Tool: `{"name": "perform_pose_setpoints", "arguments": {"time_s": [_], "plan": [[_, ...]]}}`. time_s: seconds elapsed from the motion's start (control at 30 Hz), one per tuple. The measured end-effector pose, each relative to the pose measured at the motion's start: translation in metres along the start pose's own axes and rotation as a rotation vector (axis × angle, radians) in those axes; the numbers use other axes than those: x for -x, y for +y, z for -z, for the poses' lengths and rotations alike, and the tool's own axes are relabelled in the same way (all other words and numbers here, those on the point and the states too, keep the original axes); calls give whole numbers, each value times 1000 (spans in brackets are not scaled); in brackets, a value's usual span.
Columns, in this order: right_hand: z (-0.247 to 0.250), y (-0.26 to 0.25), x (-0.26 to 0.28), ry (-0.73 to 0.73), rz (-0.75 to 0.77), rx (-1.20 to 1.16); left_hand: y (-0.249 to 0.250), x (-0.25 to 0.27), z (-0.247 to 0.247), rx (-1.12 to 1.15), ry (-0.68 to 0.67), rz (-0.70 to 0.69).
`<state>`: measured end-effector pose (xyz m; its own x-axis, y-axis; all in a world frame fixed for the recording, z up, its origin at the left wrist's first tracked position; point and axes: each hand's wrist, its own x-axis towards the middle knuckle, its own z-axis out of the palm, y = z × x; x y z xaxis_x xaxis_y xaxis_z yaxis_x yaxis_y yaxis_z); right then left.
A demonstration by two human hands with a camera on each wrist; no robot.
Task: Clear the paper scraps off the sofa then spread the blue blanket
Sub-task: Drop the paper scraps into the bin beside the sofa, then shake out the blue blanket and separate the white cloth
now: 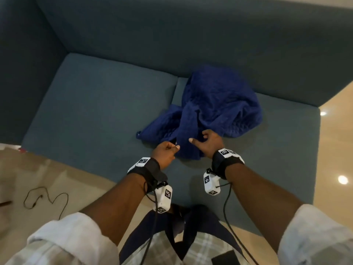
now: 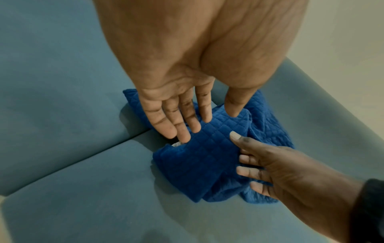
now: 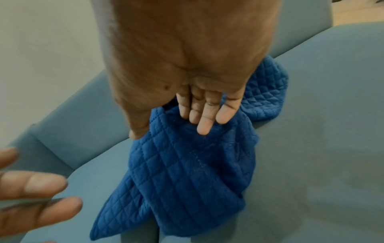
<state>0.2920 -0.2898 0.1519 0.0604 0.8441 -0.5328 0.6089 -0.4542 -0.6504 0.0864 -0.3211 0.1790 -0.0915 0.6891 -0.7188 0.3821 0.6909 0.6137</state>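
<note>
Presently the blue blanket (image 1: 219,104) is lying bunched on the right seat cushion (image 1: 277,150) of the teal sofa (image 1: 172,35), with one corner spilling over the seam (image 1: 174,90) onto the left cushion (image 1: 99,111). Its long axis is being read as running from a narrow folded end, nearest the person, back and rightward to the bulky heap by the backrest. That near end is being approached from both sides. The left hand (image 1: 165,153) is being held at its left edge, and the right hand (image 1: 211,143) is being laid on its right flank, nearer the bulk.

In the left wrist view the left fingers (image 2: 181,129) are being kept straight and slightly apart, their tips just at the quilted fold, with nothing held. In the right wrist view the right fingers (image 3: 204,121) are likewise being held extended over the cloth with the thumb set apart, and no pinch on the fabric is being shown.

A small pale patch (image 2: 176,144) is being glimpsed under the fold by the left fingers; whether it is a paper scrap cannot be told. No scraps are being seen on the open cushions, so spreading is being judged the step in hand.

No brand or label is being shown on the blanket. Only black-and-white square markers (image 1: 143,161) on the wrist bands (image 1: 152,169) are being seen, and no writing on them can be read.
</note>
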Motion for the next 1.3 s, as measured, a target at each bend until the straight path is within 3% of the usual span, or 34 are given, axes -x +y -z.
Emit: {"name": "perform_pose_setpoints", "arguments": {"time_s": [0.13,0.27,0.4,0.47,0.53,0.6,0.67,0.73,0.9,1.0,1.17,1.3], "plan": [[-1,-6,-34,-7,-43,80,0,-13,2,21,25,26],[2,-32,-38,-20,121,-32,10,-23,8,13,46,-8],[13,-69,-20,-172,268,-213,32,-33,24,21,113,-48],[18,-90,-12,-238,242,-402,48,-37,31,49,128,-90],[16,-104,-11,-187,162,-508,58,-44,38,76,100,-125],[6,-103,-22,24,60,-427,61,-54,40,77,58,-134],[-2,-90,-33,123,-93,-150,56,-65,41,38,16,-119],[-16,-78,-38,88,-209,24,42,-75,45,-21,-41,-90],[-44,-76,-51,54,-208,136,9,-88,73,-4,-147,-20],[-46,-103,-46,89,-109,-22,5,-92,94,67,-199,26],[-35,-195,-15,104,163,-430,38,-88,133,202,-268,24],[-21,-266,-1,132,222,-577,95,-67,171,362,-208,-111]]}}
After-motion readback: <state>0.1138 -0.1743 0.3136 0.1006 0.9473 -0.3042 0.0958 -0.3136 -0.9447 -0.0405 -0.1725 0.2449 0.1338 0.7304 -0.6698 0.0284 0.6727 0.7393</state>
